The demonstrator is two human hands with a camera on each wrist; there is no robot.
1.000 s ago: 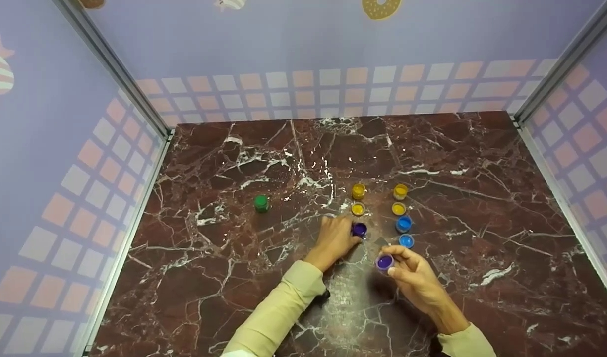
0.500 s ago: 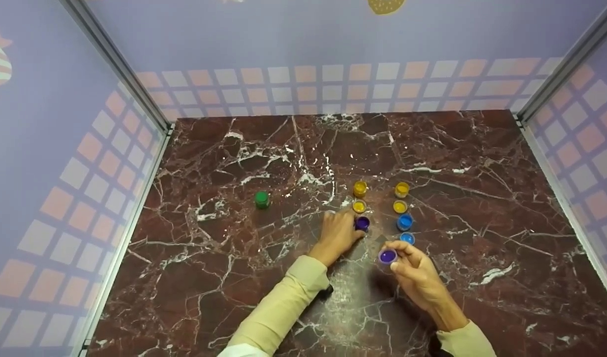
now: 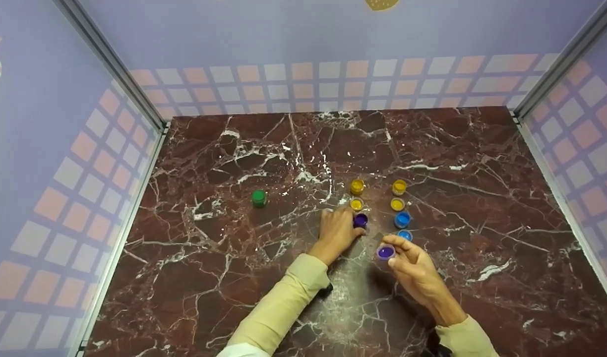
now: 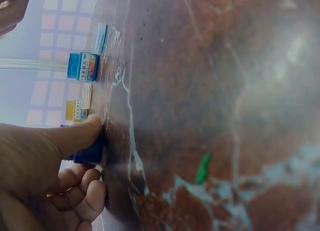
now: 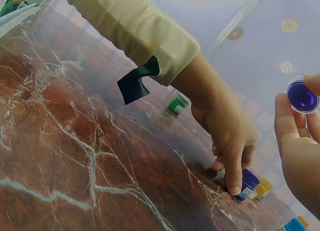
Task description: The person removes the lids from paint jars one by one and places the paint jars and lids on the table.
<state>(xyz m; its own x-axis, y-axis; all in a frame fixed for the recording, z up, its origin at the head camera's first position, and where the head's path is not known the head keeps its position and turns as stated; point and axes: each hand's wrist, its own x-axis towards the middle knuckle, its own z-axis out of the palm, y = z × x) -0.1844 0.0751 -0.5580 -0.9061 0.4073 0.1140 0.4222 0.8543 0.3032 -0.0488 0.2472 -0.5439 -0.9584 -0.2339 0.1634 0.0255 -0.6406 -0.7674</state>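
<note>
My left hand (image 3: 335, 230) grips a small open paint jar (image 3: 361, 220) of dark purple paint, which stands on the table. In the left wrist view the thumb presses one side of the purple jar (image 4: 90, 153) and curled fingers are at the other. My right hand (image 3: 415, 270) pinches a round lid (image 3: 386, 252) between thumb and fingers, in the air to the near right of the jar. Purple paint coats the lid's inside, which faces up and toward me; the right wrist view shows this lid (image 5: 302, 97) too.
Beyond the purple jar stand two yellow paint jars (image 3: 356, 187), each with a yellow lid (image 3: 397, 204) before it. A blue jar (image 3: 402, 219) and blue lid (image 3: 404, 236) lie near my right fingers. Farther left is a green jar (image 3: 258, 198). Patterned walls enclose the marbled table (image 3: 209, 297).
The purple jar has slid slightly away from me, closer to the yellow lid, with my left hand on it. My right hand and the lid have shifted slightly forward, now partly covering the blue lid.
</note>
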